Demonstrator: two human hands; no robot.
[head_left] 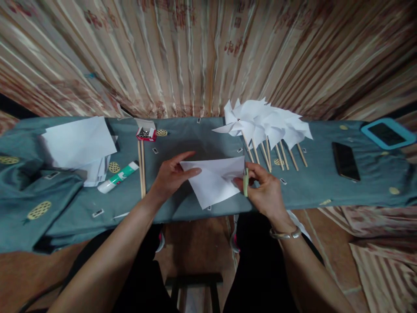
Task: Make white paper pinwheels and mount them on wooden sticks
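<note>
A folded or creased sheet of white paper (215,182) is held above the table between my two hands. My left hand (172,176) pinches its left corner, thumb on top and index finger stretched out beyond the upper edge. At the paper's right side, my right hand (260,187) is closed around pale green scissors (246,182). Only a handle loop shows; the blades are hidden. My right fingertips also touch the paper's right edge. Just beyond, several white paper pinwheels (267,121) on wooden sticks lie overlapping.
On the left are a stack of white paper (80,141), a glue stick (119,177), wooden sticks (142,167) and a small red box (146,134) of metal pins. A black phone (345,161) and a blue-framed tablet (387,133) lie right. A patterned curtain (195,56) hangs behind the table.
</note>
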